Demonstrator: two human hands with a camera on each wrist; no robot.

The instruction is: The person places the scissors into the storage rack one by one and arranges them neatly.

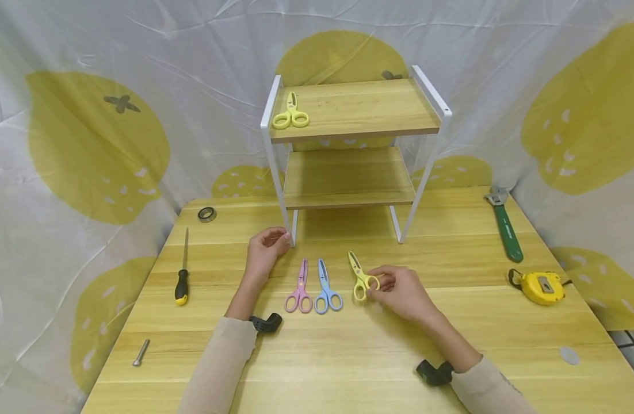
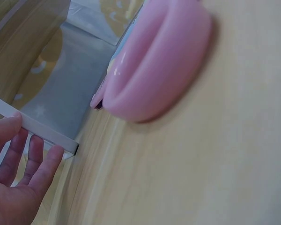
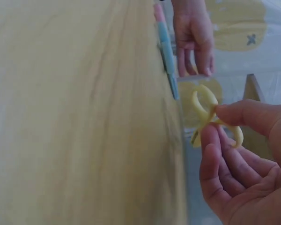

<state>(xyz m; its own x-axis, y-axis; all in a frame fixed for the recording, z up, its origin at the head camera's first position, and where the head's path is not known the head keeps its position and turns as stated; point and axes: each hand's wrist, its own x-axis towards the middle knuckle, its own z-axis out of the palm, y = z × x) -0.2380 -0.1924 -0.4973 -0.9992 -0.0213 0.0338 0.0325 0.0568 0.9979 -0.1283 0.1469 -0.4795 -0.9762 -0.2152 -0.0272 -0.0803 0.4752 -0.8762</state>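
Observation:
My right hand (image 1: pixel 404 291) pinches yellow scissors (image 1: pixel 359 280) by a handle loop between thumb and fingers. In the right wrist view these yellow scissors (image 3: pixel 207 110) look raised off the tabletop. My left hand (image 1: pixel 265 253) is at the front left leg (image 2: pixel 42 129) of a two-tier shelf rack, thumb and fingers about the white bar. Pink scissors (image 1: pixel 300 290) and blue scissors (image 1: pixel 325 290) lie side by side between my hands, blades toward the rack. A second pair of yellow scissors (image 1: pixel 291 113) lies at the left of the top shelf (image 1: pixel 358 109).
To the left are a roll of tape (image 1: pixel 206 214), a screwdriver-like tool (image 1: pixel 183 276) and a bolt (image 1: pixel 141 352). An adjustable wrench (image 1: pixel 505 230), a yellow tape measure (image 1: pixel 542 288) and a pale disc (image 1: pixel 569 355) lie right. The lower shelf (image 1: pixel 348 178) sits beneath the top one.

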